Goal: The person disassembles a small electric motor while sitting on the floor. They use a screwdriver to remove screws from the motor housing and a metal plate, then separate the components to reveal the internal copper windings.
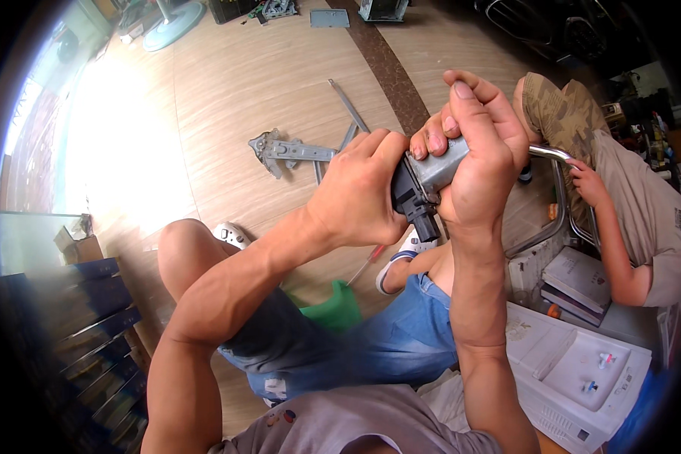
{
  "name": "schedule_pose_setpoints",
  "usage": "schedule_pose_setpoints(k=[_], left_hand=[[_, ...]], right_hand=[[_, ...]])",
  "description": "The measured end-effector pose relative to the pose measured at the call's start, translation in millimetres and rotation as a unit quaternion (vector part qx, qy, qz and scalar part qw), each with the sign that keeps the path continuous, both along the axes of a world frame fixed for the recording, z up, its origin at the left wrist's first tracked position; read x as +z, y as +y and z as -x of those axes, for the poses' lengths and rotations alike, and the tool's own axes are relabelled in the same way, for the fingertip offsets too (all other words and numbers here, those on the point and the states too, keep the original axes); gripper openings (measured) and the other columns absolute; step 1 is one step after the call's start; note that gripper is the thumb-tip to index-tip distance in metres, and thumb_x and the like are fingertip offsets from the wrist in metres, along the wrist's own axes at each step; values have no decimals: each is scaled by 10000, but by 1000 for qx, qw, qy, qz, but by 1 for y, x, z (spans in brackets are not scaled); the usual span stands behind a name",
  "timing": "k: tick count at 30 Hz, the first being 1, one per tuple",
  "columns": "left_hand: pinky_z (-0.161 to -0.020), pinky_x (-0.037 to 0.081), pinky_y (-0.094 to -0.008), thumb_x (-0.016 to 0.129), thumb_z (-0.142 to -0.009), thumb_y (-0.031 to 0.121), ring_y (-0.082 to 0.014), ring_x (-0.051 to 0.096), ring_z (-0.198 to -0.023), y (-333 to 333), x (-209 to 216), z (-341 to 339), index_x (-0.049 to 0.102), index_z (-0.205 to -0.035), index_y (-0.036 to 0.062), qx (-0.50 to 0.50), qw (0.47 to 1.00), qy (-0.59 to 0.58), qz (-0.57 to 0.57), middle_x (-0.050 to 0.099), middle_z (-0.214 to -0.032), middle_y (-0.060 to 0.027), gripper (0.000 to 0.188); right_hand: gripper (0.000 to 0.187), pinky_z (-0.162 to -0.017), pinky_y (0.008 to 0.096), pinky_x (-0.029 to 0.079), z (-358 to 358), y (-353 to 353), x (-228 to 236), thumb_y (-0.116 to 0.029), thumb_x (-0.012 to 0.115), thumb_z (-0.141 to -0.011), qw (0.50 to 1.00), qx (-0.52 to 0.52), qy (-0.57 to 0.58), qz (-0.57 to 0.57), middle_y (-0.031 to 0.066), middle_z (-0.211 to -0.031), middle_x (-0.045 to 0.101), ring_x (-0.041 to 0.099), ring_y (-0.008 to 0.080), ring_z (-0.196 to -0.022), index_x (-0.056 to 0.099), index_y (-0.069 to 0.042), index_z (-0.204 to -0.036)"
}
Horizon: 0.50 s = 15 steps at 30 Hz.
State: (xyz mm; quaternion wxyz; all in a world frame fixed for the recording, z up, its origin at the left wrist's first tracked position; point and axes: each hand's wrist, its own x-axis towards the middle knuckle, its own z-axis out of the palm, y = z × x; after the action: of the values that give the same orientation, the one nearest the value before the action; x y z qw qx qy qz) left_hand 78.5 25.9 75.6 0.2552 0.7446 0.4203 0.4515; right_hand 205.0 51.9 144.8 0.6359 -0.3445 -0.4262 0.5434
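Held up in front of me is a small electric motor (443, 168) with a grey metal can and a black housing that ends in a connector socket. My left hand (363, 185) wraps around the black housing, which its fingers partly cover. Around the metal can curls my right hand (480, 147), its thumb and forefinger raised near the top. Beyond my left hand, a grey metal scissor-type window regulator (295, 150) lies on the floor, partly hidden behind that hand.
A green plastic stool (333, 309) and a thin red rod (367, 262) are near my legs. To the right, a person (632, 189) touches a chrome tube frame (551, 151). A white water dispenser (583, 378) lies at lower right; stacked dark boxes (91, 325) stand left.
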Motion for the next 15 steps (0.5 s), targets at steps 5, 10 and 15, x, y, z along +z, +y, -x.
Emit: schedule_pose_setpoints(k=[5,10,15], left_hand=[[-742,486,-475,695,-561,87,-429,555,-854,-2,0,0,500,-965,-13,-5,1000,-12,2,539,-891,-208,459],[-747,486,-472,690,-556,85,-424,553,-847,-2,-1,1,500,-957,-7,-10,1000,-7,-16,536,-886,-204,453],[-743,489,-469,689,-566,90,-418,551,-839,-3,-3,-1,490,-929,-6,3,999,-6,-43,533,-874,-203,425]], right_hand=[[159,-509,315,470,1,-3,1,-90,606,-960,1000,-13,-11,-7,43,-655,510,502,126,-528,635,44,-1040],[168,-529,326,467,-3,-1,4,-87,591,-960,999,25,20,36,38,-675,491,498,136,-550,625,49,-1053],[183,-545,328,463,-6,3,5,-90,578,-963,997,46,15,63,36,-686,485,495,138,-563,614,59,-1064]])
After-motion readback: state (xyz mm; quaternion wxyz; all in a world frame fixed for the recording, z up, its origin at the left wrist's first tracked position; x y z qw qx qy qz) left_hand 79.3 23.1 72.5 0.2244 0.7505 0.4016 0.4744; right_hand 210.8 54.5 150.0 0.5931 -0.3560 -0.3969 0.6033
